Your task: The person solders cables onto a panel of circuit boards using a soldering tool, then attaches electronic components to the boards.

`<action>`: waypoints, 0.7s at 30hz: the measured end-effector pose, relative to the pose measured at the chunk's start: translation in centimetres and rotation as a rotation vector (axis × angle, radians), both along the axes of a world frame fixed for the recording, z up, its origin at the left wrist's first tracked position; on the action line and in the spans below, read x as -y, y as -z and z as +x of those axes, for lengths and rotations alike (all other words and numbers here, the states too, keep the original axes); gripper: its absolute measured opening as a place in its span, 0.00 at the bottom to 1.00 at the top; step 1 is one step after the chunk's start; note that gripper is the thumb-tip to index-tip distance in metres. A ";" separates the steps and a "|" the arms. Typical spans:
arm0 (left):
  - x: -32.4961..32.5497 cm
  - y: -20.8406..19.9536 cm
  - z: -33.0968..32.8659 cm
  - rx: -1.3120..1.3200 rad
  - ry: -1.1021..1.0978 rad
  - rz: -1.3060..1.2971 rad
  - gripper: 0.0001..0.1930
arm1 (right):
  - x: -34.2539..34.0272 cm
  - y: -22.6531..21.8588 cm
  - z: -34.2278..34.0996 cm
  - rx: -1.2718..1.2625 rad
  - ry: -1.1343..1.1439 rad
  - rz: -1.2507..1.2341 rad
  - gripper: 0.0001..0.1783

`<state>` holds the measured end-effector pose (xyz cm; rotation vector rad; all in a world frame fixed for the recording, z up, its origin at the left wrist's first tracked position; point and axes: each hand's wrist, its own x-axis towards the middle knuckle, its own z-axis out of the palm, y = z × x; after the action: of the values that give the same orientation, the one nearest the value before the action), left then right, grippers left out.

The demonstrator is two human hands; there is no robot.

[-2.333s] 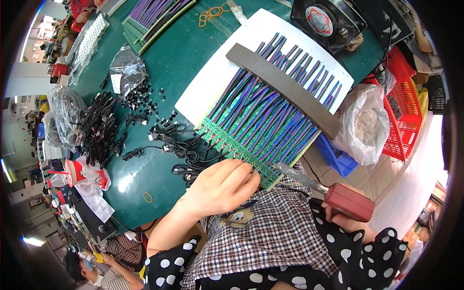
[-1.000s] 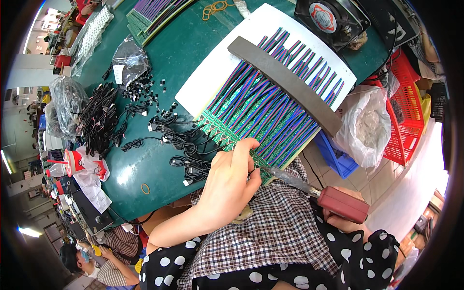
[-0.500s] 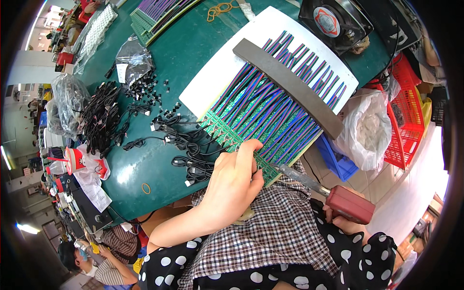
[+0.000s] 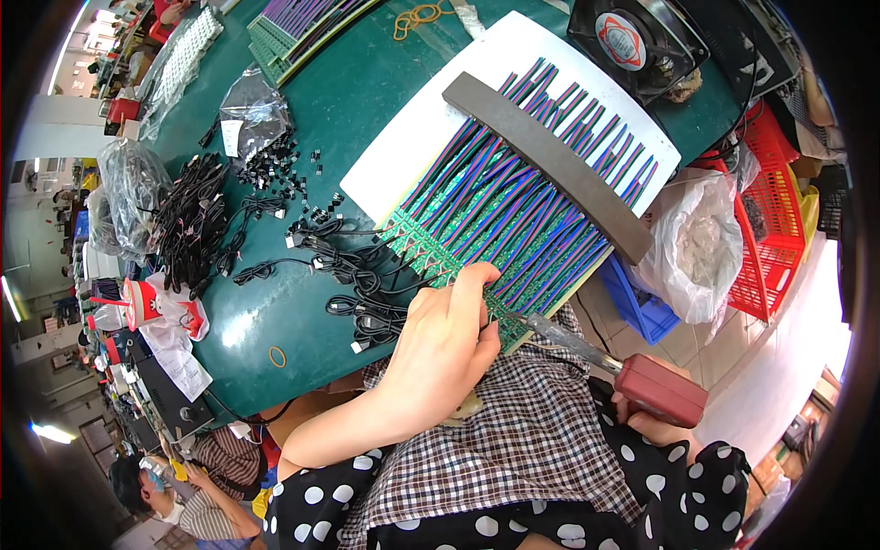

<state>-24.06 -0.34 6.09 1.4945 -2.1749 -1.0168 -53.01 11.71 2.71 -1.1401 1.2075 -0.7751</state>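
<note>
My right hand (image 4: 642, 417) is wrapped round the dark red handle of a soldering iron (image 4: 662, 389). The iron's metal shaft points up and left, its tip at the near edge of a green circuit board panel (image 4: 513, 275). Close by, my left hand (image 4: 445, 335) is closed over that same edge, fingertips bent down; whatever they pinch is hidden. Rows of blue, red and black wires (image 4: 522, 215) run across the panel. A dark curved bar (image 4: 550, 165) lies over them. Black cables with plugs (image 4: 367, 284) spread from the panel's left edge.
A white board (image 4: 403, 156) lies under the panel on the green table (image 4: 243, 339). Left are a black cable bundle (image 4: 191, 215), small black connectors (image 4: 270, 165) and a rubber band (image 4: 278, 357). A fan (image 4: 632, 46) stands far right, above a red crate (image 4: 765, 238) and plastic bag (image 4: 692, 243).
The soldering iron has shifted slightly left, its tip closer to my left fingers. My left hand and the panel look almost unmoved.
</note>
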 end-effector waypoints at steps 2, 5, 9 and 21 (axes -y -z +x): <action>0.2 0.0 0.0 0.002 0.001 0.004 0.26 | -0.3 0.0 0.2 -0.021 0.026 -0.005 0.33; 0.4 -0.1 -0.3 -0.007 0.008 0.006 0.26 | -0.1 -0.2 0.4 -0.067 0.048 -0.036 0.31; 0.4 -0.3 -0.5 -0.019 0.009 0.004 0.26 | 0.9 -1.4 1.0 0.046 0.169 -0.124 0.24; -0.2 -0.1 -0.5 0.015 0.001 -0.021 0.25 | 13.2 -0.4 -3.7 -0.197 0.827 -0.653 0.14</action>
<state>-24.54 -0.12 6.23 1.4964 -2.1907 -0.9826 -56.72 -1.50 3.10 -1.2355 1.6785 -1.8132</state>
